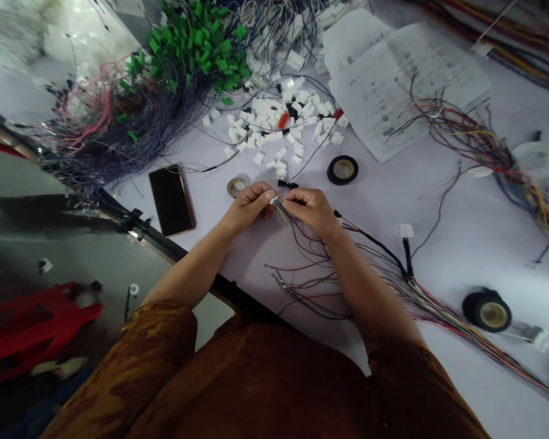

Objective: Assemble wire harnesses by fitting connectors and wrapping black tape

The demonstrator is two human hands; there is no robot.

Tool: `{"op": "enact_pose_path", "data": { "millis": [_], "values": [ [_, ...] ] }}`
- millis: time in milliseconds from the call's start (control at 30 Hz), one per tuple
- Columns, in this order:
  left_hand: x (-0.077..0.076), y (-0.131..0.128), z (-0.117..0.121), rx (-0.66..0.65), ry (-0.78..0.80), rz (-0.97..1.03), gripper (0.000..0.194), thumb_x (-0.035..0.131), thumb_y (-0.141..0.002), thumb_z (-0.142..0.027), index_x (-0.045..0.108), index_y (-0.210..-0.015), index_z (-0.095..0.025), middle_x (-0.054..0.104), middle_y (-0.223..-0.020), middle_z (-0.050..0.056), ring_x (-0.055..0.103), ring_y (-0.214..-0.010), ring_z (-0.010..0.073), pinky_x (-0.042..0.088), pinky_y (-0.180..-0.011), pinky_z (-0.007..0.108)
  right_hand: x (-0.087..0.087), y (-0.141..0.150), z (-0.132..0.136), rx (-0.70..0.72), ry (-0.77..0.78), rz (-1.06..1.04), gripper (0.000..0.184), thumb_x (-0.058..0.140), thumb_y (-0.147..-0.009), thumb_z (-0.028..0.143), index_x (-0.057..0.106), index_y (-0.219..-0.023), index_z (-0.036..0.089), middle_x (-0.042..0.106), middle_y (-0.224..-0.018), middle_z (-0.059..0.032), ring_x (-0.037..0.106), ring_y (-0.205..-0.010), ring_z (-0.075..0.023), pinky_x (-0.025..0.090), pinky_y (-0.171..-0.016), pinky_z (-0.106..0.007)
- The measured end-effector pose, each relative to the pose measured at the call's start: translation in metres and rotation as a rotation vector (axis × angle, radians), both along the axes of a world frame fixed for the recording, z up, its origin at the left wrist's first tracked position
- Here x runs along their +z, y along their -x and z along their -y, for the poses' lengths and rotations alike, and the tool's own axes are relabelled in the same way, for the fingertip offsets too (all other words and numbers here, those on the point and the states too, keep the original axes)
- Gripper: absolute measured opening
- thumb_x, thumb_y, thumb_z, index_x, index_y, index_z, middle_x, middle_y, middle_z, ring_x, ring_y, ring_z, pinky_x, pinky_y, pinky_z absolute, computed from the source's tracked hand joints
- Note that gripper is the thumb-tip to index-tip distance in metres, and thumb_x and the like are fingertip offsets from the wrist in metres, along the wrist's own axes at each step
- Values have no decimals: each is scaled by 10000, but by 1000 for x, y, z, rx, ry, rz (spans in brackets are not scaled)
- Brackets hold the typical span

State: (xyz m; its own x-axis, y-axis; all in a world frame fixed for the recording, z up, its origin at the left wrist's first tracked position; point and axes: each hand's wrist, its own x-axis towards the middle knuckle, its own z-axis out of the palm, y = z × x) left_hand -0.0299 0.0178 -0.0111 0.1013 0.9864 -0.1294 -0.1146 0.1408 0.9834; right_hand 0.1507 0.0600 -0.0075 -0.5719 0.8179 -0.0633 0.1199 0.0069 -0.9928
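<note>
Between the fingertips of both hands is a small white connector [274,200] with several thin coloured wires running out of it. My left hand [251,206] pinches the connector. Close beside it, my right hand [312,210] is closed with thumb and forefinger on the wires [287,218] near the connector. These wires pass under my right forearm and join a long multicoloured wire harness [443,305] on the table. Loose wire ends [281,283] lie below my right hand. A black connector [287,184] sits just beyond the fingertips.
A pile of white connectors [288,119] and green-tipped wires [201,46] lies farther back. A phone [171,200] is at the left, with tape rolls [330,171] [476,310] nearby. Printed sheets [407,79] and another wire bundle [480,137] lie at the right. The table edge [165,247] runs diagonally.
</note>
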Motion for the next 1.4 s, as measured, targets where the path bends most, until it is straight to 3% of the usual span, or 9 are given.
{"op": "enact_pose_path", "data": {
  "millis": [133, 367, 567, 833, 933, 1067, 1200, 1267, 1400],
  "values": [
    [3, -1, 3, 51, -199, -260, 316, 690, -876, -479, 634, -783, -183, 554, -586, -29, 494, -516, 67, 385, -511, 201, -5, 6, 8, -130, -196, 45, 202, 606, -868, 329, 615, -735, 177, 502, -621, 33, 415, -601, -102, 340, -599, -257],
    [4, -1, 0, 55, -150, -70, 364, 671, -873, -525, 568, -798, -184, 559, -573, -40, 503, -478, 65, 400, -484, 193, 1, 6, 12, -135, -208, 22, 230, 561, -909, 330, 576, -723, 195, 530, -671, 18, 466, -655, -126, 377, -645, -271],
    [5, -5, 1, 41, -157, -80, 355, 691, -867, -497, 571, -773, -177, 560, -585, -35, 516, -501, 61, 416, -501, 190, -1, 8, 15, -130, -248, 9, 182, 553, -887, 248, 568, -712, 199, 523, -654, 25, 460, -636, -123, 371, -637, -268],
    [7, 1, 1, 4, 273, 134, 476, 779, -729, -596, 595, -797, -162, 592, -567, -28, 514, -405, 69, 391, -384, 185, -8, 12, 19, -115, -454, 135, 200, 534, -951, 357, 616, -858, 200, 635, -860, -35, 552, -781, -151, 419, -753, -282],
    [16, 3, 4, 134, 254, 146, 453, 871, -653, -493, 632, -813, -143, 605, -577, -33, 525, -429, 51, 408, -405, 151, -2, 10, 22, -34, -507, 271, 220, 544, -961, 400, 613, -1014, 198, 672, -977, -64, 581, -861, -175, 416, -751, -286],
    [34, 5, 17, 210, 257, 218, 389, 879, -680, -379, 699, -914, -126, 614, -593, -21, 537, -466, 47, 441, -436, 136, 10, 10, 27, 68, -665, 518, 216, 425, -1016, 271, 613, -944, 196, 665, -928, -59, 573, -804, -172, 349, -647, -292],
    [43, 5, 35, 210, 426, 388, 200, 803, -792, -294, 732, -865, -122, 580, -610, -6, 507, -480, 26, 445, -425, 102, 12, 17, 42, 65, -788, 582, 177, 430, -1010, 226, 595, -951, 205, 607, -906, -6, 524, -744, -120, 317, -602, -268],
    [41, 5, 40, 291, 434, 421, 145, 687, -899, -268, 726, -820, -153, 555, -579, -16, 472, -461, 12, 405, -387, 70, 11, 18, 50, 41, -799, 610, 217, 406, -1032, 261, 595, -942, 207, 587, -886, 18, 519, -761, -108, 349, -642, -244],
    [28, 8, 39, 427, 385, 424, 495, 325, -1058, -265, 696, -737, -201, 579, -545, -36, 448, -438, -3, 407, -376, 50, 18, -28, 68, -115, -785, 649, 191, 489, -1012, 336, 639, -981, 221, 639, -966, 6, 570, -915, -153, 426, -858, -282]
  ]
}}
